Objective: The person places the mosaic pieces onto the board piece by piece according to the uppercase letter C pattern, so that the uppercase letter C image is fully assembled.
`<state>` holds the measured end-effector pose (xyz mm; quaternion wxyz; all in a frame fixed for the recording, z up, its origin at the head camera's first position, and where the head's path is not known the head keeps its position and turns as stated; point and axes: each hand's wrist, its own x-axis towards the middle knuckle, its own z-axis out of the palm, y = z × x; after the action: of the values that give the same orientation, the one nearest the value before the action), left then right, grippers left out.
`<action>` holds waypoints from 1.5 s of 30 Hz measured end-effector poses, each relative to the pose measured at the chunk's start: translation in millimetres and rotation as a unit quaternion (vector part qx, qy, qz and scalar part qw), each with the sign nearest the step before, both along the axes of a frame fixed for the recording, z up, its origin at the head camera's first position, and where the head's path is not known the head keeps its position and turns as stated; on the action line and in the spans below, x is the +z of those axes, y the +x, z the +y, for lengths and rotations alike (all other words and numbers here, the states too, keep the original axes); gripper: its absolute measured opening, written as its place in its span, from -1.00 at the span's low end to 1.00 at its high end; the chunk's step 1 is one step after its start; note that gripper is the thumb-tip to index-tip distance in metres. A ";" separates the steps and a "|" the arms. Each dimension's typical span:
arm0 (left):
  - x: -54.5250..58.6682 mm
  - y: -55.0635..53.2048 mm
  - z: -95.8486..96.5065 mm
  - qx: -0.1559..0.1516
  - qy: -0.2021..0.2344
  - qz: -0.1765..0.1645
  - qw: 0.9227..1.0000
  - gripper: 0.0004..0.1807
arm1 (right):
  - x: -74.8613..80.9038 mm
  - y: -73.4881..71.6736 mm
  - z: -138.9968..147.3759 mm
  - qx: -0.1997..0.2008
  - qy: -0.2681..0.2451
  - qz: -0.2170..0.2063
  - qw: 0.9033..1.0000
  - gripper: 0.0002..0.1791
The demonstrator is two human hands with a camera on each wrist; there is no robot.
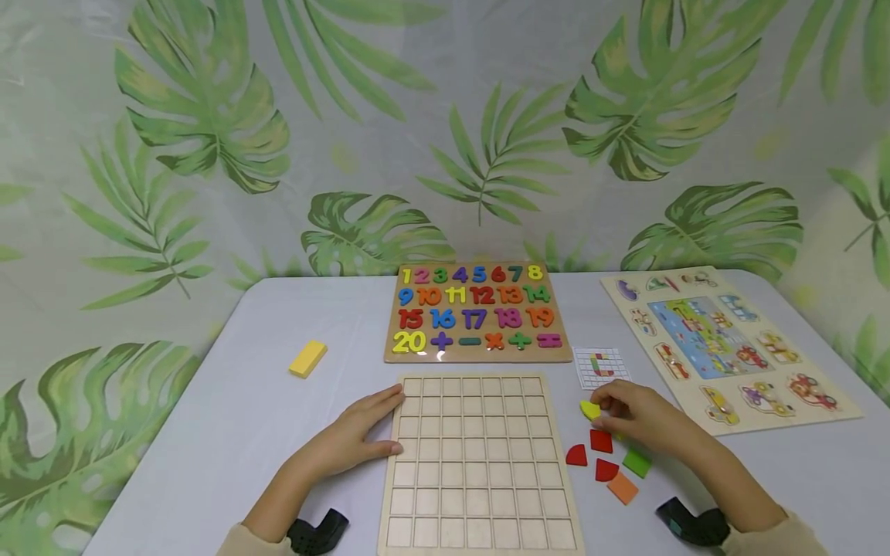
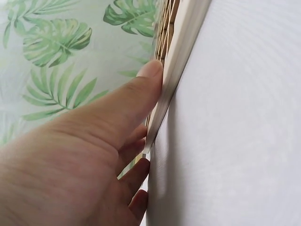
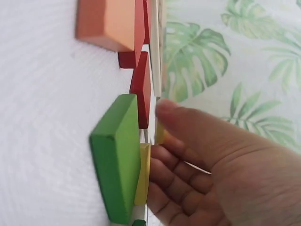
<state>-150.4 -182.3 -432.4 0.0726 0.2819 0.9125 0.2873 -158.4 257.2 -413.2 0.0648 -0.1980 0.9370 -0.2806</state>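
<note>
A wooden board with a grid of square cells (image 1: pixel 480 449) lies on the table. My left hand (image 1: pixel 348 440) rests at its left edge, fingers extended; in the left wrist view the thumb (image 2: pixel 136 92) touches the board's side (image 2: pixel 176 61). To the right of the board, my right hand (image 1: pixel 643 413) pinches a yellow piece (image 1: pixel 590 410) with a curved edge between thumb and fingers. Below that hand lie red pieces (image 1: pixel 601 441), a green square (image 1: pixel 636 462) and an orange square (image 1: pixel 623 488). Another yellow piece (image 3: pixel 142 174) shows beside the green one in the right wrist view.
Behind the grid board stands a number puzzle (image 1: pixel 477 313). A small pattern card (image 1: pixel 602 368) lies right of it, and a picture puzzle board (image 1: pixel 730 351) occupies the far right. On the left lies a yellow block (image 1: pixel 307 359). A leaf-patterned cloth (image 1: pixel 487 154) hangs behind the table.
</note>
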 end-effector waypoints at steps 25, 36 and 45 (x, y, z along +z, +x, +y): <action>-2.5 -0.7 -0.9 0.001 0.013 0.014 1.000 -0.14 | 38.3 -6.5 -121.3 0.109 -0.147 0.125 0.975 -0.59; -1.1 -0.6 0.7 0.005 0.016 0.006 1.000 -0.15 | 13.1 -30.4 -165.4 0.120 -0.122 0.036 0.985 -0.60; -0.7 0.2 0.4 0.006 0.018 0.006 1.000 -0.16 | -0.5 -38.1 -172.2 0.131 -0.091 -0.017 0.987 -0.63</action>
<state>-150.2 -181.8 -433.1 0.0600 0.2790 0.9095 0.3023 -196.5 85.0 -413.7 0.0987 -0.3195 0.8722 -0.3571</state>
